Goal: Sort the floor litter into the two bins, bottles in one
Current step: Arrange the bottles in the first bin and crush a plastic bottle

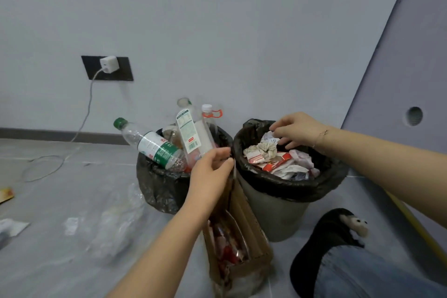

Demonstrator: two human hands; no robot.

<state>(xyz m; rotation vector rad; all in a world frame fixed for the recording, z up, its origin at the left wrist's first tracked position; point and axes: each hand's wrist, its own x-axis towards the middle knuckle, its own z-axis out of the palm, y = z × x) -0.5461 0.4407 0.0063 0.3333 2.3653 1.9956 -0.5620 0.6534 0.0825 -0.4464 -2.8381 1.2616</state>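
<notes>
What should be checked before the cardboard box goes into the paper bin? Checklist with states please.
1. Left hand grip on the cardboard box: ok, fingers pinch its top edge.
2. Right hand clear of the bin mouth: not ok, it is over the crumpled paper.
3. Room in the paper bin: not ok, litter reaches the rim.
4. Bottle bin holds bottles only: cannot tell, only the green-cap bottle and the other bottle tops show.
5. Box contents secure: cannot tell, red wrappers show inside, blurred.
6. Floor litter remaining: not ok, clear plastic lies left.
</notes>
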